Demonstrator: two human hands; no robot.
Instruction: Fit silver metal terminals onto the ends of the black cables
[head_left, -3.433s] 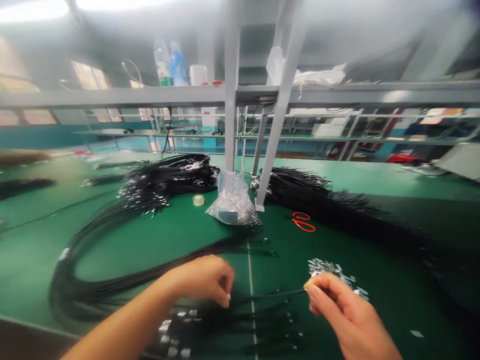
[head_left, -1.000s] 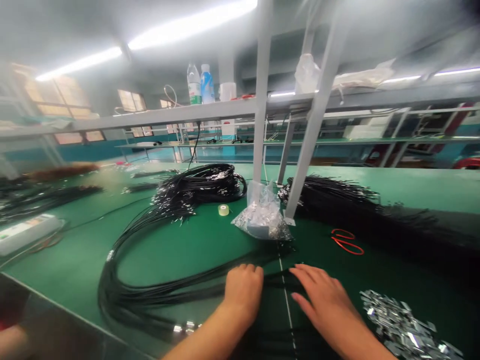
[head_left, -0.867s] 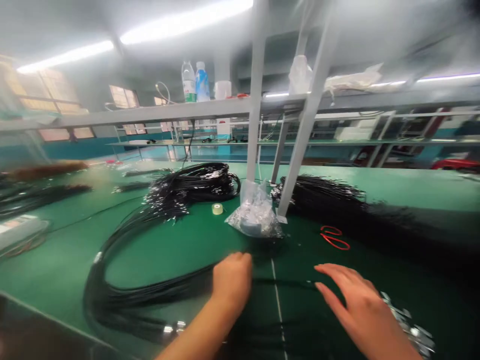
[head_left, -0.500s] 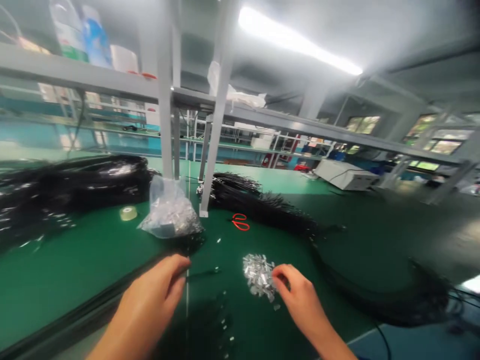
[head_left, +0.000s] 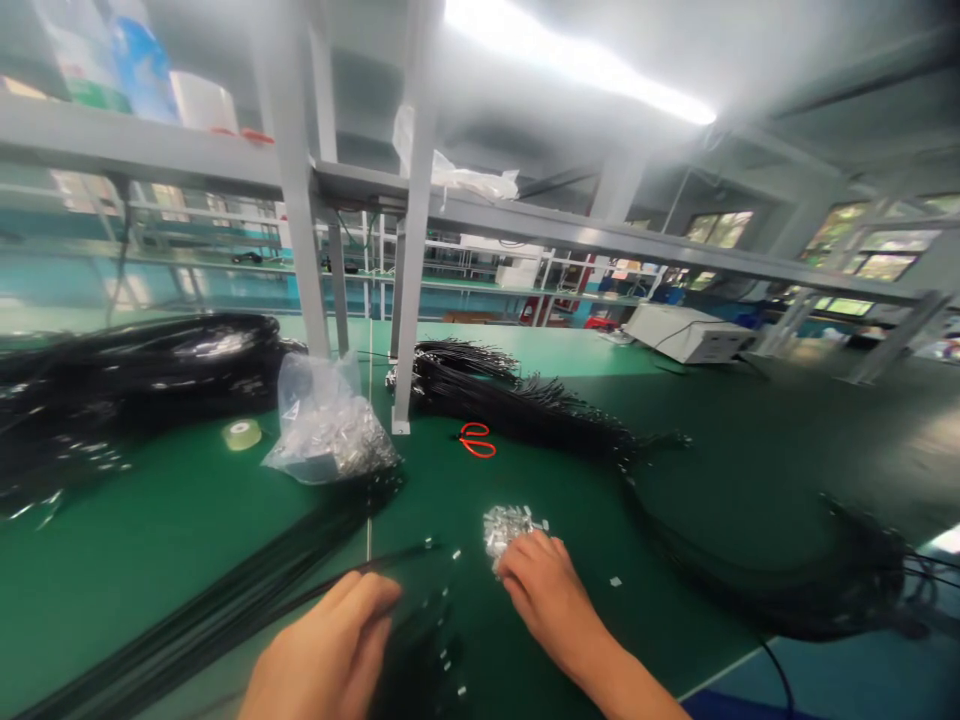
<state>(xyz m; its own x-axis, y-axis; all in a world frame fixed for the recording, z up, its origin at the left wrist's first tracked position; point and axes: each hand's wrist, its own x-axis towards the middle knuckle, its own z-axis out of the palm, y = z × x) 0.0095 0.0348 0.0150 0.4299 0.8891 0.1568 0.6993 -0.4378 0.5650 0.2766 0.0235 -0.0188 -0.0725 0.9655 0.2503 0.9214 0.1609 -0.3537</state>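
My right hand (head_left: 541,592) rests knuckles up on the green table, its fingertips curled into a small heap of shiny metal clips (head_left: 504,523); what they pinch is hidden. At the bottom edge my left hand (head_left: 330,655) lies over a bundle of thin black cables (head_left: 225,615) that runs off to the lower left. Its fingers are bent over the strands, and one cable end (head_left: 409,549) sticks out towards the clips.
A clear bag of metal parts (head_left: 330,425) leans at a grey shelf post (head_left: 409,250). Red-handled scissors (head_left: 475,440) and a tape roll (head_left: 241,434) lie further back. Big black cable piles sit at the left (head_left: 135,370) and right (head_left: 540,410).
The view has swung right since a second ago. My right hand left the cables and dropped onto the clip heap. My left hand slid down along the cable bundle.
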